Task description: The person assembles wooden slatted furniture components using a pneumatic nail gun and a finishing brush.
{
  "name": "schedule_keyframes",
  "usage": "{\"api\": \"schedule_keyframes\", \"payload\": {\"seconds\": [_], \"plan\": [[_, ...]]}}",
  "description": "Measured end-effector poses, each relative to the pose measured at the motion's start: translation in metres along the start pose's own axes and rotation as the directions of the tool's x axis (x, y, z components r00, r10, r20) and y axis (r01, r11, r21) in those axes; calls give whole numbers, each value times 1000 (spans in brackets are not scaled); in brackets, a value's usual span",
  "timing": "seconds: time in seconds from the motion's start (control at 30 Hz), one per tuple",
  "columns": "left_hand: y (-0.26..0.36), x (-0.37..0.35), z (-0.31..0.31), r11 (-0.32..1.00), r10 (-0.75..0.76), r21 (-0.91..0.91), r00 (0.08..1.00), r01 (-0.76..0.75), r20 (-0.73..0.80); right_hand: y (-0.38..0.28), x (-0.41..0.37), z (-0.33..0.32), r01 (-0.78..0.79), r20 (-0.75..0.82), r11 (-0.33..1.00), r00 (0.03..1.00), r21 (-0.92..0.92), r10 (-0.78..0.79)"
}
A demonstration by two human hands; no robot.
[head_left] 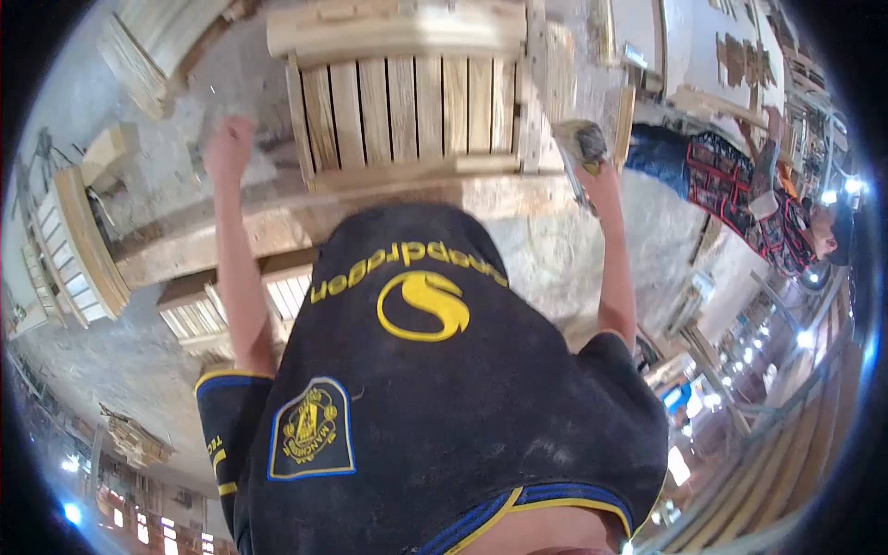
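Observation:
A slatted wooden panel in a frame (400, 106) lies on the workbench (499, 196) in front of me, with dark gaps between its slats. My left hand (230, 146) is beside the panel's left edge, over the grey surface, its fingers curled closed; what they hold, if anything, is hidden. On the right, next to the panel's frame, my right hand (598, 176) is wrapped round a hand tool (583, 143) with a rounded grey-olive top and a long silver part. I cannot tell its exact kind.
Slatted wooden pieces (69, 250) stand at the left, and another slatted panel (199, 319) is below the bench edge. Wooden boards (153, 46) lie at the upper left. A person in a red-and-black patterned top (726, 190) is close by on the right.

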State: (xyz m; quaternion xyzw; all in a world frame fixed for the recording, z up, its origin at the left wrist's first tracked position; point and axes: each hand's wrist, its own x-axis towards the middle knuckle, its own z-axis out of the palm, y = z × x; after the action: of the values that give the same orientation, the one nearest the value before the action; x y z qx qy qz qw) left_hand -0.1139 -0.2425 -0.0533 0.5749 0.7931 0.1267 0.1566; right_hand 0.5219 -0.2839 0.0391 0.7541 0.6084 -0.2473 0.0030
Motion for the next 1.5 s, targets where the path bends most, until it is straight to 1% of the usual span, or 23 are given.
{"api": "schedule_keyframes", "payload": {"seconds": [0.03, 0.07, 0.13, 0.23, 0.3, 0.33, 0.47, 0.53, 0.6, 0.67, 0.73, 0.8, 0.87, 0.93, 0.97, 1.0, 1.03, 1.1, 1.17, 1.23, 1.3, 1.37, 1.5], "plan": [[-8, -4, -7, 939, 162, 254, 949, -233, 272, -1, 13, -8, -118, -39, 991, 992, 56, 120], [-25, 21, -14, 735, 225, 118, 405, -667, 886, 1, 30, -15, -233, -65, 965, 968, 122, 242], [9, 42, -65, 819, -409, 445, 175, -363, 896, 41, 68, -15, -383, 104, 765, 916, 517, 388], [90, 89, -117, 861, -218, 293, 219, -415, 951, 67, 104, -39, -471, 331, 602, 882, 645, 336], [90, 115, -97, 970, 119, -219, 575, 108, 810, 68, 126, -49, -466, 270, 658, 884, 592, 382], [100, 124, -78, 790, 161, -535, 742, 299, 651, 68, 134, -50, -485, 218, 711, 872, 509, 439], [151, 187, 19, 150, 51, -622, 622, 769, 782, 128, 179, 20, -320, -323, 947, 895, 14, 307], [182, 222, 59, 26, 94, -559, 554, 829, 827, 69, 189, 21, -343, -443, 934, 825, 100, 351], [265, 256, 36, -393, -114, -494, 492, 776, 863, -19, 210, 38, -193, -478, 872, 772, 451, 418], [275, 278, 8, -96, 35, -775, 780, 624, 624, -115, 231, 36, -57, -185, 441, 854, 896, 486], [292, 308, -99, -325, 559, -855, 812, 403, 170, -178, 264, 45, -146, 195, -156, 910, 977, 365], [321, 289, -201, -44, 395, -992, 910, -122, -129, -168, 326, 102, -235, 235, -442, 970, 866, -56], [308, 256, -213, 189, 353, -944, 916, -270, -191, -191, 377, 89, -262, 432, -822, 901, 506, -21], [245, 205, -179, 743, 340, -592, 938, -314, -71, -235, 382, -18, -155, 373, -792, 923, 590, 97], [210, 171, -151, 782, 188, -615, 978, -96, 86, -242, 403, -72, 129, -368, -556, 864, 821, -343], [175, 136, -123, 791, 27, -599, 970, 126, 240, -248, 423, -125, 413, -834, -732, 160, 542, -528], [133, 98, -92, 551, -67, -764, 930, 336, 360, -300, 300, -207, 661, -847, -556, 251, 504, -469], [49, 11, -10, 930, -220, -280, 971, 237, 92, -335, 231, -260, 715, -873, -512, 316, 476, -372], [60, -54, 15, 990, -62, -131, 997, 57, -38, -321, 237, -260, 823, -840, -296, 343, 485, -421], [64, -83, 48, 980, -37, -187, 988, 66, 153, -297, 269, -174, 849, -695, 245, 525, 468, -491], [100, -102, 55, 992, -76, -100, 997, 75, -1, -273, 278, -43, 711, -513, 635, 683, 302, -520], [106, -105, 56, 994, -105, -14, 980, 105, -169, -279, 211, 47, 547, -345, 774, 828, 319, -442], [77, -103, 45, 978, -208, 22, 976, 207, 59, -259, 175, 165, 454, -260, 889, 853, -60, -453]]}}
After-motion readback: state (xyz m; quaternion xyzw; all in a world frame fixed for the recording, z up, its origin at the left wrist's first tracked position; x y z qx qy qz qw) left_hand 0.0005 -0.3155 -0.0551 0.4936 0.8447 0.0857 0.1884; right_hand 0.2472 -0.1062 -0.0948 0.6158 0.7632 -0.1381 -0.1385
